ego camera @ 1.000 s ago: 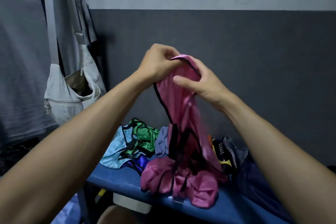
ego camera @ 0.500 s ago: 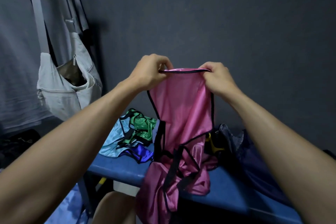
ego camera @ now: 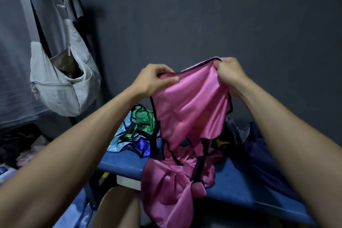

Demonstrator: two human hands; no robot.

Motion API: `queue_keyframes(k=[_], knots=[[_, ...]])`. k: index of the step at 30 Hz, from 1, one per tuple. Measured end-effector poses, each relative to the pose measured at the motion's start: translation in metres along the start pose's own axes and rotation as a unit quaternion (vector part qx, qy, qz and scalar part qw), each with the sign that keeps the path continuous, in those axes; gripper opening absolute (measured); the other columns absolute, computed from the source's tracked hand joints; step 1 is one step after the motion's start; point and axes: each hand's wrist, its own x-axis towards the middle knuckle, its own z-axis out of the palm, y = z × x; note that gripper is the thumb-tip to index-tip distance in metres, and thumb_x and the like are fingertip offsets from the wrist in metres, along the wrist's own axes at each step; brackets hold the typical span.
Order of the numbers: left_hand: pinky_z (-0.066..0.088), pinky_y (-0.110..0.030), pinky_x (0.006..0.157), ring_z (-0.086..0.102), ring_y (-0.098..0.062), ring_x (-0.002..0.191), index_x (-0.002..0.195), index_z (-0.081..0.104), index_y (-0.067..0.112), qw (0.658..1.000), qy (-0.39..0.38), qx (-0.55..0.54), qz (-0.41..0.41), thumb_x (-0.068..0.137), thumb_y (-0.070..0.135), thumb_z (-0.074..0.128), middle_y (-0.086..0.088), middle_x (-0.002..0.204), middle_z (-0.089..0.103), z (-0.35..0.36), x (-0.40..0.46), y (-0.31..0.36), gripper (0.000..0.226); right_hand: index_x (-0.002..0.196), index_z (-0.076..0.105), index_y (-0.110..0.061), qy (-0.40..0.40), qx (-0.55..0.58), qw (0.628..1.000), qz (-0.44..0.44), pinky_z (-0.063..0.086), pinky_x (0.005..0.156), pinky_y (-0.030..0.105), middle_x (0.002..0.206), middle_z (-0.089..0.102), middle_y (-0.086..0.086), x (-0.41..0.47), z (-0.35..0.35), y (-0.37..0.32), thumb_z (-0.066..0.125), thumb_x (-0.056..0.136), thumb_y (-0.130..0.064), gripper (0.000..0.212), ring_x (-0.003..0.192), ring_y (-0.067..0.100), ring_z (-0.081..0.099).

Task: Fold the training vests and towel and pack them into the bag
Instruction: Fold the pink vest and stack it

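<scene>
- Two hands are gripping the pink vest [ego camera: 187,109] along its black-trimmed top edge: my left hand [ego camera: 153,79] is pinching one corner with fingers curled over the cloth, and my right hand [ego camera: 228,73] is clenching the other corner.
- I am holding the upper part of the vest in the air above the blue desk [ego camera: 240,189]; its lower part is lying bunched on the desk and spilling over the front edge.
- I am judging the current step as spreading the vest out flat, ahead of the first fold.
- Next move, as I see it: lifting higher so the tangled lower part is hanging free, then bringing the two corners together.
- Other vests, green [ego camera: 143,122], light blue [ego camera: 118,140] and dark blue [ego camera: 140,146], are lying crumpled on the desk, still unfolded.
- I am seeing a grey bag [ego camera: 61,87] hanging open at the left; nothing packed is showing yet.
</scene>
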Motion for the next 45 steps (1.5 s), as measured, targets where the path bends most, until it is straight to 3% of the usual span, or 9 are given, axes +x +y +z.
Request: queue_keyframes(k=[5, 8, 18, 21, 26, 30, 36, 41, 45], knots=[[0.039, -0.027, 0.07, 0.059, -0.009, 0.083, 0.094, 0.073, 0.02, 0.993, 0.087, 0.064, -0.049, 0.098, 0.018, 0.058, 0.008, 0.087, 0.067, 0.015, -0.005, -0.016, 0.016, 0.071, 0.064, -0.014, -0.136, -0.114, 0.983, 0.035, 0.041, 0.061, 0.03, 0.069, 0.063, 0.001, -0.013, -0.006, 0.007, 0.058, 0.098, -0.049, 0.045, 0.063, 0.018, 0.056], [0.042, -0.03, 0.06, 0.051, -0.014, 0.065, 0.081, 0.057, 0.02, 0.948, 0.138, -0.224, -0.18, 0.108, 0.02, 0.044, 0.003, 0.073, 0.056, 0.021, -0.003, -0.012, 0.03, 0.065, 0.058, -0.015, -0.219, -0.191, 0.957, 0.001, 0.039, 0.057, 0.029, 0.069, 0.061, 0.007, -0.023, -0.002, 0.011, 0.06, 0.095, -0.06, 0.054, 0.061, 0.018, 0.052], [0.061, -0.035, 0.083, 0.07, -0.012, 0.083, 0.098, 0.059, 0.024, 0.853, 0.214, -0.457, -0.132, 0.111, 0.029, 0.042, 0.001, 0.097, 0.069, -0.023, 0.013, 0.054, 0.022, 0.132, 0.059, -0.027, -0.507, -0.153, 0.84, 0.122, 0.054, 0.083, 0.032, 0.128, 0.068, -0.001, -0.048, 0.012, 0.102, 0.085, 0.083, -0.026, 0.055, 0.108, 0.011, 0.066], [0.061, -0.034, 0.074, 0.067, -0.011, 0.074, 0.099, 0.059, 0.024, 0.876, 0.21, -0.415, -0.126, 0.111, 0.031, 0.041, 0.0, 0.091, 0.066, -0.026, 0.014, 0.052, 0.023, 0.145, 0.052, -0.022, -0.416, -0.304, 0.853, 0.082, 0.05, 0.1, 0.034, 0.147, 0.055, 0.002, -0.059, 0.025, 0.156, 0.066, 0.093, -0.006, 0.057, 0.125, 0.018, 0.058], [0.054, -0.027, 0.058, 0.057, -0.008, 0.056, 0.092, 0.053, 0.018, 0.884, 0.21, -0.398, -0.126, 0.111, 0.029, 0.04, 0.001, 0.074, 0.054, -0.023, 0.014, 0.036, 0.026, 0.144, 0.041, -0.039, -0.371, -0.423, 0.822, 0.082, 0.039, 0.111, 0.049, 0.139, 0.056, -0.001, -0.098, 0.044, 0.236, 0.072, 0.084, -0.045, 0.068, 0.133, 0.032, 0.048], [0.052, -0.026, 0.058, 0.056, -0.006, 0.055, 0.088, 0.053, 0.019, 0.896, 0.225, -0.358, -0.133, 0.111, 0.026, 0.04, 0.003, 0.073, 0.055, -0.02, 0.015, 0.02, 0.028, 0.111, 0.064, -0.026, -0.267, -0.477, 0.836, 0.032, 0.035, 0.095, 0.044, 0.116, 0.067, 0.0, -0.098, 0.044, 0.251, 0.059, 0.095, -0.026, 0.017, 0.119, 0.029, 0.055], [0.048, -0.024, 0.058, 0.054, -0.007, 0.057, 0.084, 0.055, 0.021, 0.918, 0.214, -0.293, -0.158, 0.106, 0.021, 0.043, 0.004, 0.072, 0.056, -0.017, 0.017, -0.005, 0.025, 0.081, 0.069, -0.014, -0.08, -0.107, 0.991, -0.006, 0.046, 0.059, 0.02, 0.069, 0.07, -0.005, -0.049, 0.015, 0.175, 0.052, 0.084, 0.016, 0.035, 0.066, 0.012, 0.066], [0.042, -0.021, 0.055, 0.053, -0.01, 0.068, 0.082, 0.058, 0.023, 0.95, 0.182, -0.184, -0.176, 0.091, 0.012, 0.046, 0.005, 0.076, 0.058, -0.018, 0.02, -0.01, 0.017, 0.085, 0.072, -0.019, -0.037, 0.021, 0.996, -0.082, 0.039, 0.042, 0.014, 0.058, 0.067, -0.017, -0.015, -0.029, 0.013, 0.045, 0.083, 0.013, 0.042, 0.048, -0.003, 0.054], [0.042, -0.039, 0.101, 0.047, -0.027, 0.115, 0.106, 0.06, 0.029, 0.985, 0.036, 0.043, -0.16, 0.066, 0.032, 0.045, -0.006, 0.121, 0.054, -0.02, 0.01, 0.008, 0.043, 0.085, 0.074, -0.017, -0.019, 0.001, 0.987, -0.159, 0.04, 0.042, 0.016, 0.061, 0.068, -0.009, -0.017, -0.044, -0.07, 0.057, 0.082, 0.004, 0.027, 0.047, 0.005, 0.056]])
